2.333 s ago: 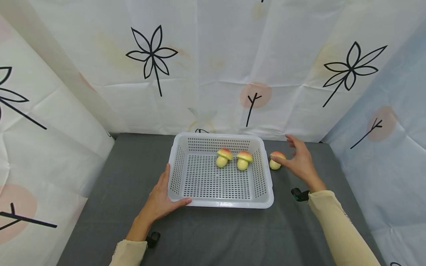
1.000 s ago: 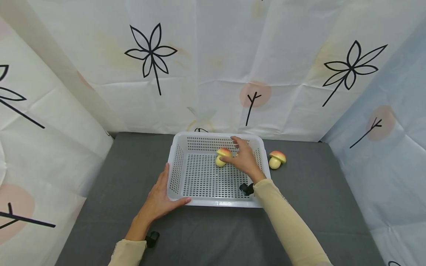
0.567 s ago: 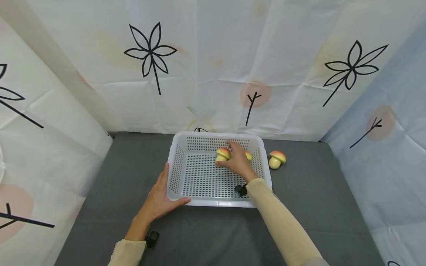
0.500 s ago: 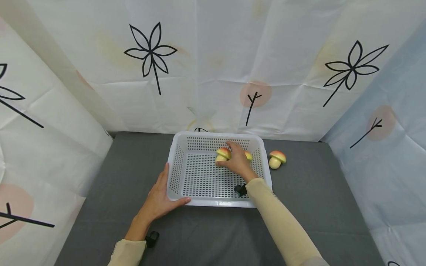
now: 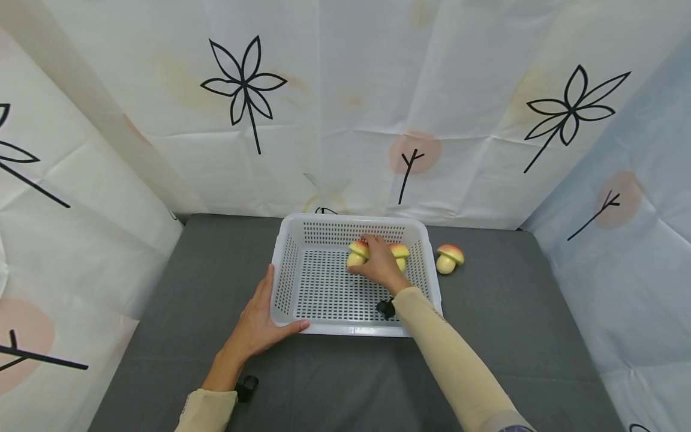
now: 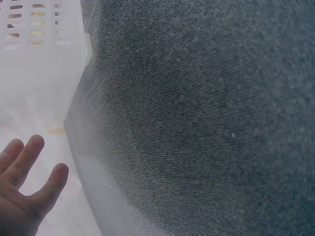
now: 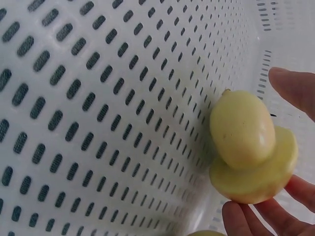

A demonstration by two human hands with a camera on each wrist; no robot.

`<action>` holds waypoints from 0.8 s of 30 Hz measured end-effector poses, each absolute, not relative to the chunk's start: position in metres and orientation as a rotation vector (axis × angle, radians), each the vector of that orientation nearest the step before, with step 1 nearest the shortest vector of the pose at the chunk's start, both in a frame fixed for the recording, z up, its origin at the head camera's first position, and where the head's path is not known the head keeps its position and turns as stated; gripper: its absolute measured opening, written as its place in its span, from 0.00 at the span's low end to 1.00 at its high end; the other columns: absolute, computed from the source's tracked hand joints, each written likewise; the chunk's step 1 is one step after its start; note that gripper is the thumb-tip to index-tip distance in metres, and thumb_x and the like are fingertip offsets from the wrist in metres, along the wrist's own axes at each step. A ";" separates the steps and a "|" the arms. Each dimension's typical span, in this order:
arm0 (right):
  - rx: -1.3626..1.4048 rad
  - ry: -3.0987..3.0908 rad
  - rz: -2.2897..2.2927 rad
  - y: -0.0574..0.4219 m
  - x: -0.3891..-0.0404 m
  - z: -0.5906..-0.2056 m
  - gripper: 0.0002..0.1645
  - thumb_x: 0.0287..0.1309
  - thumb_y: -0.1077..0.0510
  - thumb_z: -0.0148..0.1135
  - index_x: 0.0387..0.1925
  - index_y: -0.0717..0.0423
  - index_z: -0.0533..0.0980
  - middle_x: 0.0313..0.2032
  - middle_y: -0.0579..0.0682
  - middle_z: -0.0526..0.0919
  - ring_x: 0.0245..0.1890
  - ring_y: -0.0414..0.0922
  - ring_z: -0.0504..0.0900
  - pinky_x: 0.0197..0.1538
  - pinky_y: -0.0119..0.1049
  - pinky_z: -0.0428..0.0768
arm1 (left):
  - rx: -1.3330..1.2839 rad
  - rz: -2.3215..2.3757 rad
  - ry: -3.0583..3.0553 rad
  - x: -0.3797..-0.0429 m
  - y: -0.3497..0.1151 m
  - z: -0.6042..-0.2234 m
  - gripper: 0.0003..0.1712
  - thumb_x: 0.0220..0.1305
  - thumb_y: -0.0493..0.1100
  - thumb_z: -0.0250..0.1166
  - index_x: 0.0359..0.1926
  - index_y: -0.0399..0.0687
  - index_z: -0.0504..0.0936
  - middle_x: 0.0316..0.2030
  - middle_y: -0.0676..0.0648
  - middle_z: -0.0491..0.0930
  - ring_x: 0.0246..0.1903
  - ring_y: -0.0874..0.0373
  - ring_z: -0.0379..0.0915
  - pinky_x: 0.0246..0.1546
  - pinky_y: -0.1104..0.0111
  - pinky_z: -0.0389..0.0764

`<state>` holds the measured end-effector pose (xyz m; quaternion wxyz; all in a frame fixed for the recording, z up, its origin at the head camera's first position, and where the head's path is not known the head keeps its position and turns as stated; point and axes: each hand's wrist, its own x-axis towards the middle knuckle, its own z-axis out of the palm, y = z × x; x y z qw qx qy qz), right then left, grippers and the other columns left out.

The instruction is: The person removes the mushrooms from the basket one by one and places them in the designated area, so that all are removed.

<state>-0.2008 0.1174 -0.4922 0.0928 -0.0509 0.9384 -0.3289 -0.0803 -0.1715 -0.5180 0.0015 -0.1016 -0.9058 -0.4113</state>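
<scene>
A white perforated plastic basket (image 5: 345,329) sits on the grey cloth. My left hand (image 5: 261,327) rests against its front left corner, thumb along the front rim; the left wrist view shows that hand's fingers (image 6: 55,184) spread. Inside the basket, my right hand (image 5: 380,261) is at a toy mushroom (image 5: 355,259) with a red-yellow cap. In the right wrist view the fingertips lie against the mushroom's cap (image 7: 256,182), while the thumb stands apart from its pale stem (image 7: 241,128). A second mushroom (image 5: 400,252) is partly hidden behind the right hand.
A third toy mushroom (image 5: 450,259) lies on the grey cloth (image 5: 345,384) just right of the basket. White printed fabric walls (image 5: 345,120) enclose the back and both sides.
My right hand has moved left from the mushroom outside the basket to the left one inside, which has shifted slightly left. The left hand stays at the corner.
</scene>
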 end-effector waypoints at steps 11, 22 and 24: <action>-0.175 2.791 -0.947 0.117 -0.202 -0.498 0.55 0.47 0.50 0.83 0.73 0.56 0.64 0.63 0.59 0.69 0.58 0.55 0.73 0.59 0.52 0.74 | -0.322 -1.304 -2.831 -0.079 -0.170 -0.518 0.79 0.44 0.65 0.81 0.82 0.57 0.34 0.78 0.42 0.50 0.65 0.36 0.63 0.58 0.33 0.65; -0.164 2.772 -0.933 0.113 -0.205 -0.500 0.55 0.46 0.51 0.83 0.73 0.57 0.64 0.64 0.61 0.69 0.57 0.55 0.73 0.58 0.52 0.75 | -0.311 -1.293 -2.847 -0.079 -0.171 -0.518 0.79 0.45 0.67 0.80 0.82 0.59 0.33 0.78 0.43 0.49 0.67 0.36 0.61 0.57 0.31 0.64; -0.161 2.769 -0.933 0.112 -0.204 -0.500 0.55 0.47 0.51 0.82 0.73 0.57 0.64 0.64 0.60 0.69 0.56 0.55 0.73 0.57 0.51 0.75 | -0.318 -1.300 -2.840 -0.079 -0.171 -0.518 0.79 0.45 0.66 0.80 0.82 0.59 0.33 0.78 0.42 0.49 0.67 0.36 0.61 0.57 0.32 0.65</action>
